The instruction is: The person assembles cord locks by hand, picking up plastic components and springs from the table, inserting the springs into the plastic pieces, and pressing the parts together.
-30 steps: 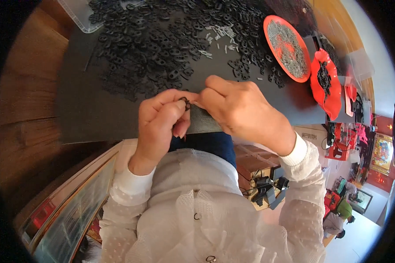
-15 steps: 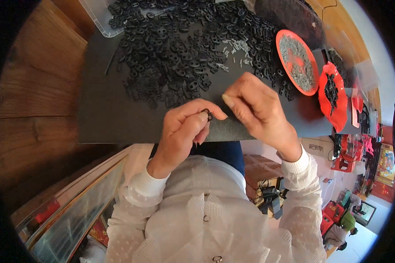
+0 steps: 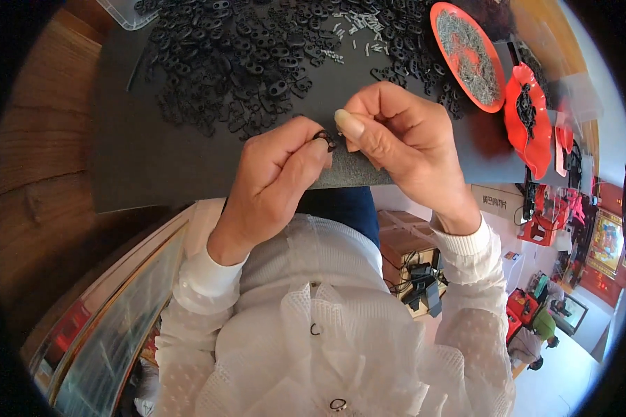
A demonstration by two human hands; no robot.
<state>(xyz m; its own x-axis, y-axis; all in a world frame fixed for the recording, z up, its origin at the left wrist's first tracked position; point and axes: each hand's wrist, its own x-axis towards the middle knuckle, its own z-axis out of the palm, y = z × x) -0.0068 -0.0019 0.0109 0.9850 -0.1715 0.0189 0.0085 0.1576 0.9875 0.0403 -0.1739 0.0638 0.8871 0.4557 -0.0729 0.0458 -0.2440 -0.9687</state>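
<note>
The step in hand appears to be close fingertip work on one small black plastic part [image 3: 325, 141], pinched between the left hand's [image 3: 275, 174] thumb and forefinger above the near edge of the dark surface [image 3: 129, 177]. The right hand [image 3: 414, 139] is just beside it, fingers curled and thumb drawn in near the forefinger; a tiny speck shows below its thumb, but I cannot tell whether it grips anything. At this scale, the next move calls for a steady left pinch and careful fingertip alignment.

Counted: two hands, one part held, one flat red plate [image 3: 492, 108] of silvery springs, one wavy-rimmed red dish [image 3: 535, 149] with black pieces, and one clear plastic bin [image 3: 127, 15], partly in view. The black two-holed toggle pieces [image 3: 236, 69] heaped beyond the hands and the loose metal springs [image 3: 358, 24] beside them are too many and too overlapped to count.
</note>
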